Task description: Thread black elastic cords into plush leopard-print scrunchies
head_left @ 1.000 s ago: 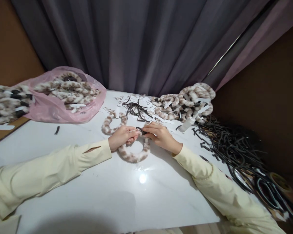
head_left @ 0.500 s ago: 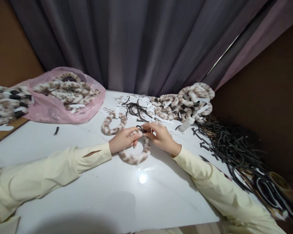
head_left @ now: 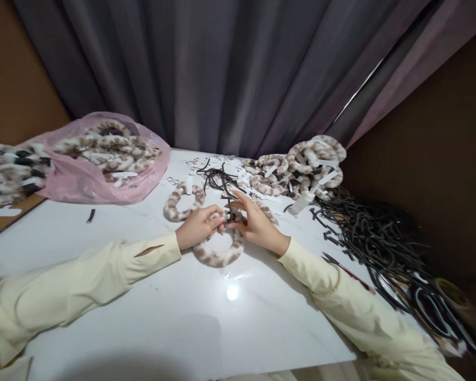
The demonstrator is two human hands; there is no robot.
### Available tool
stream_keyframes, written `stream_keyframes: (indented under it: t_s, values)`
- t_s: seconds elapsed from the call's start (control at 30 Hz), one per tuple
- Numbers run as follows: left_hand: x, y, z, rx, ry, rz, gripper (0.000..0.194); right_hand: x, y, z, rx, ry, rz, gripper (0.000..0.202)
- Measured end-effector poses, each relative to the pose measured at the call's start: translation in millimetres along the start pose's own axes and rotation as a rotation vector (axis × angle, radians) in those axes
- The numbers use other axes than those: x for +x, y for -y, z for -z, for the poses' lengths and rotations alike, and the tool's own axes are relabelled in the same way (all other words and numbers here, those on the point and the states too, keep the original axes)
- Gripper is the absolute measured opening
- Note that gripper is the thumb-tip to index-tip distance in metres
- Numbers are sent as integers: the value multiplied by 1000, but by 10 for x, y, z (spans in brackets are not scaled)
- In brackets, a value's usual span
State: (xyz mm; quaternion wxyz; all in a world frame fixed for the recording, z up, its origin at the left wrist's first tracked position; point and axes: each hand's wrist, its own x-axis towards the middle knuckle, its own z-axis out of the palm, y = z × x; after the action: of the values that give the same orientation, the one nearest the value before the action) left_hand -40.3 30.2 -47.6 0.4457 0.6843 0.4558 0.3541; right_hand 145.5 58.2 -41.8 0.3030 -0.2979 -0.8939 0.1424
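A furry white-and-brown ring (head_left: 219, 259) lies on the table in front of me. My left hand (head_left: 200, 226) is closed at the ring's upper end, pinching it where black cord comes out. The short black cord (head_left: 229, 210) stands up between my two hands. My right hand (head_left: 258, 225) is beside it on the right, thumb and fingertips apart around the cord. Its fingertips partly cover where cord and ring meet. Just behind my left hand is a second furry ring (head_left: 173, 205) with a white tag (head_left: 189, 184).
A pink plastic bag (head_left: 77, 182) of furry rings stands at the left. Loose black cords (head_left: 221, 179) and small metal pieces lie behind my hands. Back right are piled rings (head_left: 317, 156) and a small bottle (head_left: 302, 202). Tangled black cords (head_left: 375, 227) and scissors (head_left: 349, 272) lie right.
The black cord was bent in a loop between my hands and now stands straighter. My right hand's fingers have spread apart. My left hand has stayed nearly in place.
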Motion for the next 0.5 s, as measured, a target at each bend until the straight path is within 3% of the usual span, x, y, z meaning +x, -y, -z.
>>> stream_keyframes:
  t_s: [0.2,0.5]
  values:
    - [7,-23,-4,53,-21,29,25,-56,0,-141,144,-81,-96,46]
    - [-17,-57,-19,294,-44,-47,16,-71,28,-158,-73,-149,-21,26]
